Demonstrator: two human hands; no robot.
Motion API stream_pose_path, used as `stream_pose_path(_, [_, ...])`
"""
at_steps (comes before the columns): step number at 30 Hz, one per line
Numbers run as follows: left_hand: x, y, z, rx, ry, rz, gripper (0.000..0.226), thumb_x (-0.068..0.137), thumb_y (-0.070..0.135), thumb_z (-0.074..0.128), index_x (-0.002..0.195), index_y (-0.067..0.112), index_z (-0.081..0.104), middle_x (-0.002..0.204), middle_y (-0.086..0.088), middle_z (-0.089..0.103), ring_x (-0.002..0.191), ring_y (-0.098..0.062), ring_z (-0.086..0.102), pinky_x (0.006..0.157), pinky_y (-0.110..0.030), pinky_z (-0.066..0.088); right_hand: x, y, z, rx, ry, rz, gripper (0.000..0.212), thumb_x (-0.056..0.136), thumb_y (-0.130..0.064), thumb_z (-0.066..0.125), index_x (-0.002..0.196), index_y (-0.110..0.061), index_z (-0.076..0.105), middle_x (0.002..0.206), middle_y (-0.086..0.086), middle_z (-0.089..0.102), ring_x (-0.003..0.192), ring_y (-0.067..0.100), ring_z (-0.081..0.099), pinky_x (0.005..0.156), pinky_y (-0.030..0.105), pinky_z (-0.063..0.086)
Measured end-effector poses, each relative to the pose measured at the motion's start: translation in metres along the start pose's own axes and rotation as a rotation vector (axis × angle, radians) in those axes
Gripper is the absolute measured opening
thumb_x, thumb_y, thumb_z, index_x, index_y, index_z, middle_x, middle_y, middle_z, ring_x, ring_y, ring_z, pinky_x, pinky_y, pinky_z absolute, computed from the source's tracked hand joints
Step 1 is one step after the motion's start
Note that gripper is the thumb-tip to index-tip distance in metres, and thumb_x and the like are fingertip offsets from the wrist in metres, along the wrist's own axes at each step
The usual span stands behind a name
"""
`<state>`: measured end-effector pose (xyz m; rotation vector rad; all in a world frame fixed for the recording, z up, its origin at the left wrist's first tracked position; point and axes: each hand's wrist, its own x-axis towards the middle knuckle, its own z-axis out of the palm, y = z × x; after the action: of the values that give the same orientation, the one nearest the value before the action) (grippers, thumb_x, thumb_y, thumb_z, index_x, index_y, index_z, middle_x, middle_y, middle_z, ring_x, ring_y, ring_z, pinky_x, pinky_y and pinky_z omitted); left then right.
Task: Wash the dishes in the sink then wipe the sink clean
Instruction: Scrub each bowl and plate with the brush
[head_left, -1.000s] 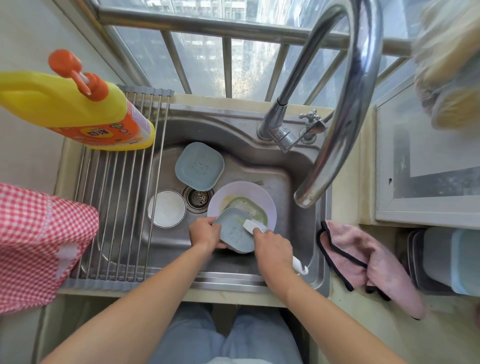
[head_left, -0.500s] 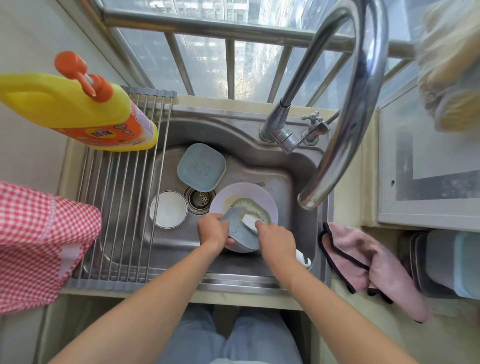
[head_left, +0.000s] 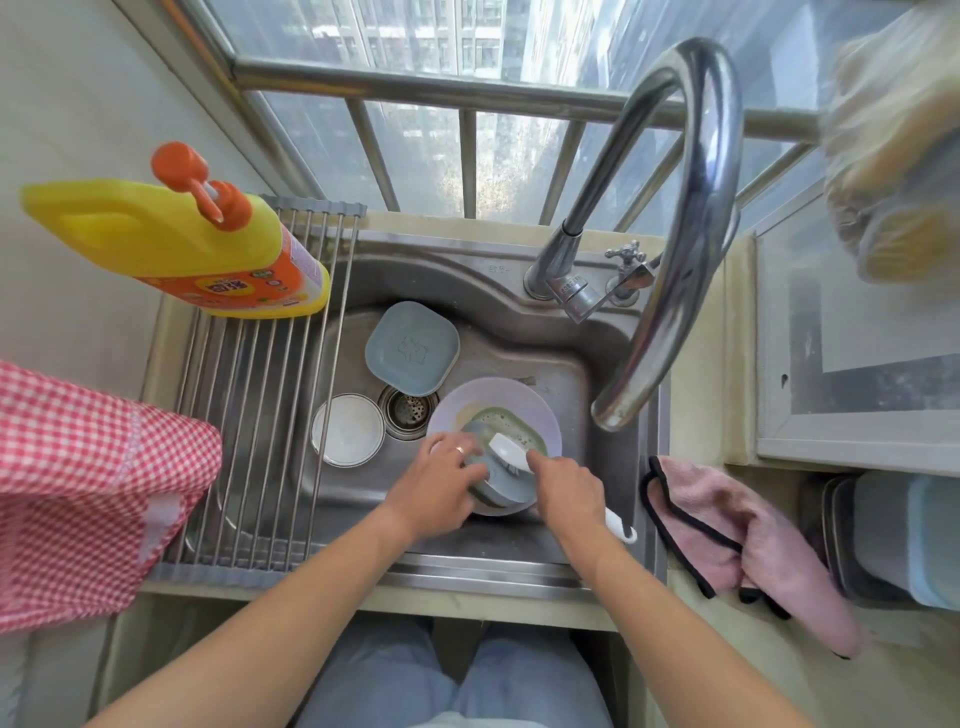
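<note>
My left hand (head_left: 441, 483) grips the blue dish (head_left: 498, 480) above the plate (head_left: 540, 410) by the sink's (head_left: 519, 332) front edge; my right (head_left: 566, 491) clenches the brush (head_left: 506, 448). Wet, tilted, the dish could slip.

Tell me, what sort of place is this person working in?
Most likely a small home kitchen, perhaps on a high-rise balcony. A steel sink with a tall faucet holds dishes, a yellow detergent bottle stands on a drying rack, and other towers show through the railed window.
</note>
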<state>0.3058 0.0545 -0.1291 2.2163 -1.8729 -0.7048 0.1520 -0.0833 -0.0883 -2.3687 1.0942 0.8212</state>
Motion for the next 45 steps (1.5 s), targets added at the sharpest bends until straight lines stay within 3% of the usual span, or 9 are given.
stream_pose_path(3, [0.002,-0.004,-0.008,0.029,-0.207,0.022,0.008,0.084,0.019,0.059,0.086,0.025,0.064,0.086,0.003,0.066,0.089,-0.022,0.062,0.112,-0.038,0.029,0.001,0.004,0.0,0.043,0.022,0.02,0.023,0.092,-0.005,0.046,0.103,-0.025,0.045,0.09,0.007,0.06,0.075,0.034,0.049,0.066,0.036,0.041])
stream_pose_path(5, [0.001,-0.006,-0.014,-0.114,-0.257,-0.085,0.004,0.088,0.021,0.061,0.085,0.024,0.061,0.084,0.002,0.066,0.084,-0.025,0.061,0.088,-0.032,0.044,0.001,0.008,0.003,0.099,0.044,0.066,0.02,0.093,-0.008,0.046,0.104,-0.026,0.048,0.09,0.008,0.063,0.077,0.035,0.055,0.066,0.036,0.045])
stream_pose_path(8, [-0.007,-0.009,-0.023,-0.394,-0.18,-0.221,0.01,0.086,0.021,0.065,0.08,0.025,0.057,0.075,0.009,0.062,0.074,-0.015,0.055,0.065,-0.029,0.04,0.0,0.016,0.01,0.179,0.085,0.141,0.013,0.096,-0.015,0.05,0.104,-0.025,0.052,0.094,0.009,0.068,0.082,0.037,0.063,0.067,0.036,0.049])
stream_pose_path(16, [-0.022,-0.016,-0.025,-1.133,0.09,-0.693,0.01,0.095,0.01,0.064,0.09,0.002,0.066,0.081,-0.004,0.065,0.078,-0.013,0.056,0.071,-0.03,0.045,-0.002,0.003,0.013,0.29,0.126,0.22,0.014,0.095,-0.017,0.05,0.099,-0.025,0.06,0.09,0.009,0.069,0.085,0.037,0.063,0.068,0.035,0.048])
stream_pose_path(20, [-0.019,-0.002,-0.021,-1.387,0.103,-0.918,0.006,0.101,0.002,0.054,0.098,0.003,0.059,0.087,-0.012,0.064,0.076,-0.018,0.061,0.056,-0.023,0.056,-0.004,-0.013,0.007,0.597,0.127,0.302,0.011,0.089,-0.024,0.056,0.083,-0.031,0.061,0.086,0.005,0.068,0.085,0.034,0.063,0.072,0.035,0.053])
stream_pose_path(28, [-0.009,0.006,-0.002,-1.389,0.104,-0.947,0.021,0.1,-0.003,0.051,0.085,0.011,0.057,0.078,-0.008,0.06,0.066,-0.016,0.058,0.049,-0.021,0.053,0.009,-0.007,-0.018,0.851,0.115,0.141,0.006,0.081,-0.032,0.071,0.077,-0.028,0.07,0.052,-0.009,0.054,0.058,0.011,0.052,0.062,0.029,0.043])
stream_pose_path(33, [-0.011,0.0,0.009,-1.357,0.083,-0.909,0.023,0.098,-0.004,0.053,0.083,0.012,0.058,0.072,-0.005,0.06,0.072,-0.021,0.055,0.069,-0.034,0.051,0.021,0.006,-0.026,0.755,0.046,0.239,0.006,0.081,-0.031,0.067,0.077,-0.028,0.07,0.084,0.0,0.072,0.088,0.022,0.066,0.077,0.032,0.054])
stream_pose_path(39, [-0.014,-0.011,0.016,-1.297,0.076,-0.805,0.008,0.077,0.022,0.061,0.082,0.016,0.064,0.075,-0.008,0.058,0.078,-0.021,0.05,0.076,-0.041,0.043,0.034,-0.001,-0.062,0.71,-0.053,0.045,0.017,0.075,-0.035,0.068,0.083,-0.021,0.072,0.074,-0.003,0.071,0.067,0.014,0.062,0.066,0.027,0.05])
stream_pose_path(45, [-0.017,-0.011,0.015,-1.264,0.071,-0.729,0.011,0.079,0.02,0.06,0.069,0.025,0.062,0.064,0.005,0.056,0.068,-0.015,0.046,0.07,-0.034,0.038,0.053,0.017,-0.064,0.672,-0.121,0.103,0.024,0.062,-0.045,0.07,0.077,-0.026,0.072,0.075,-0.002,0.069,0.073,0.02,0.065,0.08,0.039,0.06])
